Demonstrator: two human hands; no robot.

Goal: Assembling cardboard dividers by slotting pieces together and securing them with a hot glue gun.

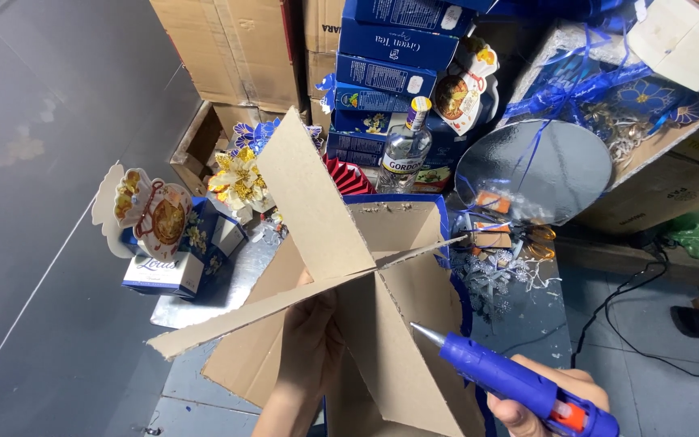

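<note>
Head view: a cluttered corner of stacked blue boxes (394, 48) and brown cartons (228, 48) fills the far side, with a clear glass bottle (406, 146) standing among them and a round silver board (534, 170) tied with blue ribbon leaning to the right. Yellow artificial flowers (236, 178) and a small decorated gift box (163, 243) sit at the left, orange-handled scissors (537, 236) at the right. In front of all this rises the cardboard piece (349, 291) — folded panels crossing one another — which hides the base of the pile. The left hand (309, 348) reaches up from below, fingers closed on the long lower panel's edge. The right hand (556, 396) is wrapped around a blue glue gun (519, 384), its metal tip just beside the cardboard's right panel — contact cannot be told.
</note>
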